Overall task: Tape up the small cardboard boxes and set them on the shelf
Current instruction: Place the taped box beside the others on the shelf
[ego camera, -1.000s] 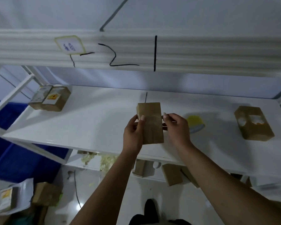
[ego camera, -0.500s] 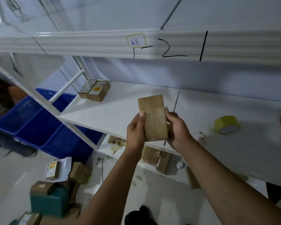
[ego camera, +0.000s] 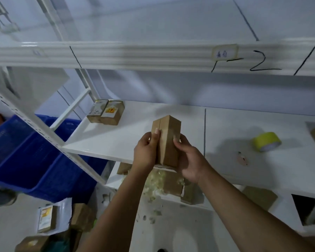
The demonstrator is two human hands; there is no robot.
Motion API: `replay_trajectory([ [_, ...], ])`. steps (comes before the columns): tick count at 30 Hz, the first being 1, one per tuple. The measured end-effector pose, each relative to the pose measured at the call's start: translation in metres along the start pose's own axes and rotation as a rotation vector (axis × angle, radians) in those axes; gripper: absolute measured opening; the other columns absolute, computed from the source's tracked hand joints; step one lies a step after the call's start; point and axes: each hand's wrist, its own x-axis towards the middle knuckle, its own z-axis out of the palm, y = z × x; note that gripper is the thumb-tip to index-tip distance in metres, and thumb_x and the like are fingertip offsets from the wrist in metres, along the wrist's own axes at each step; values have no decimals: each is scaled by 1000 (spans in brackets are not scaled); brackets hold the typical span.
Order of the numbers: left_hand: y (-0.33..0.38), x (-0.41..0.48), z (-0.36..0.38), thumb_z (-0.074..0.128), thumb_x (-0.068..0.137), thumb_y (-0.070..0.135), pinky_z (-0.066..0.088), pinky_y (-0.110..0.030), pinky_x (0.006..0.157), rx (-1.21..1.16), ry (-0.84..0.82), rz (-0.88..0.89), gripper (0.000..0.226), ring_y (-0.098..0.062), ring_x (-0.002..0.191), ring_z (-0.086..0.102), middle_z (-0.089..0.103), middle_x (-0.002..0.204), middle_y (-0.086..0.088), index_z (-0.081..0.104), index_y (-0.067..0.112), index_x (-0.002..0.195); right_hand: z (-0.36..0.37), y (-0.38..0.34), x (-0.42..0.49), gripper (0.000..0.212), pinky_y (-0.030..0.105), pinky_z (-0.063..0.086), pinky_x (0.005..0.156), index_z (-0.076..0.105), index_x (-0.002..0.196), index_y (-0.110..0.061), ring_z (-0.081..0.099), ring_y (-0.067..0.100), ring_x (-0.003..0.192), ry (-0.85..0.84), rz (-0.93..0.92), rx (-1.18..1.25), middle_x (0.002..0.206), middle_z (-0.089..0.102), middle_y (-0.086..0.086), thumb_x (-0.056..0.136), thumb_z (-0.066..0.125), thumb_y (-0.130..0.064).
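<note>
Looks like a stockroom or small packing warehouse to me. White metal racking [ego camera: 36, 127] with punched holes up the posts, and the beam [ego camera: 135, 57] at 12 o'clock has a paper label [ego camera: 224, 52] stuck on, plus marker lines and a "2" scrawled along it. Big blue plastic bins [ego camera: 25, 160] at 9 o'clock, small cardboard boxes [ego camera: 106, 114] parked on the shelf [ego camera: 120, 140], a yellow tape roll [ego camera: 266, 141] at 3 o'clock, more cartons [ego camera: 82, 216] on the floor at 7, packing scraps [ego camera: 155, 182] at 6.

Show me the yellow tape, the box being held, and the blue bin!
yellow tape [ego camera: 264, 140]: head view, on the roll's yellow outer band.
held box [ego camera: 166, 142]: head view, on its brown front face.
blue bin [ego camera: 25, 159]: head view, on its bare inside.
</note>
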Motion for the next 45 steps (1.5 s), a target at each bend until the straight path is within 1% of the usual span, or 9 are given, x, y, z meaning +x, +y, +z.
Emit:
replay_trajectory([
  [4, -7, 6, -17, 27, 113, 52, 57, -48, 90, 573, 157, 97, 49, -32, 101, 71, 75, 114, -7, 65, 24, 129, 30, 22, 15, 53, 47, 62, 78, 60, 134, -38, 73, 32, 112, 212, -156, -120, 131, 72, 10, 87, 81, -25],
  [9, -14, 1, -26, 40, 103, 70, 64, -26, 78, -235, -183, -6, 62, -19, 98, 79, 82, 107, -4, 76, 22, 120, 53, 38, 23, 59, 29, 61, 83, 49, 138, -47, 60, 15, 118, 546, -486, -687, 137, 50, -4, 89, 79, -41],
  [12, -21, 8, -20, 56, 100, 62, 64, -27, 74, -363, -278, -11, 53, -24, 99, 81, 83, 108, -7, 73, 19, 125, 52, 43, 28, 41, 29, 54, 98, 54, 134, -46, 46, 14, 129, 611, -667, -903, 136, 42, -5, 95, 64, -51],
  [18, -21, 36, -30, 45, 108, 56, 66, -42, 75, -606, -210, -138, 43, -33, 103, 80, 80, 116, -16, 81, 33, 112, 32, 13, 40, 42, 36, 62, 87, 51, 142, -44, 69, 20, 118, 248, -364, -571, 136, 62, 4, 101, 61, -42],
  [21, -18, 47, -29, 43, 108, 58, 66, -49, 87, -355, -97, -27, 47, -33, 108, 77, 77, 121, -11, 73, 28, 129, 29, 8, 54, 53, 45, 62, 88, 49, 148, -39, 73, 24, 115, 69, -188, -450, 133, 71, 2, 100, 67, -24],
  [24, -14, 54, -31, 42, 109, 61, 67, -44, 90, -275, 94, 32, 53, -21, 108, 77, 76, 124, -2, 66, 26, 141, 31, 14, 70, 70, 49, 59, 99, 35, 156, -43, 69, 21, 122, 103, -237, -480, 145, 62, -2, 99, 69, -21],
  [29, -18, 59, -35, 15, 102, 73, 55, -19, 102, -314, -95, 62, 75, -4, 128, 67, 71, 139, 9, 54, 32, 152, 51, 25, 98, 76, 50, 48, 114, 13, 163, -41, 53, 18, 142, 124, -322, -640, 161, 46, -4, 106, 57, -18],
  [38, -43, 128, -82, 52, 112, 26, 60, -27, 92, -419, -147, -4, 39, -17, 121, 73, 75, 132, 2, 56, 23, 150, 71, 38, 164, 52, 38, 60, 94, 41, 152, -43, 69, 19, 123, 147, -215, -342, 142, 66, -5, 108, 51, -19],
  [45, -72, 224, -157, 66, 106, 29, 63, -41, 90, -142, -133, 8, 28, -21, 107, 77, 80, 118, -4, 69, 16, 131, 100, 52, 246, 41, 51, 63, 90, 61, 137, -36, 77, 21, 98, 489, -151, -664, 113, 77, 0, 97, 71, -33],
])
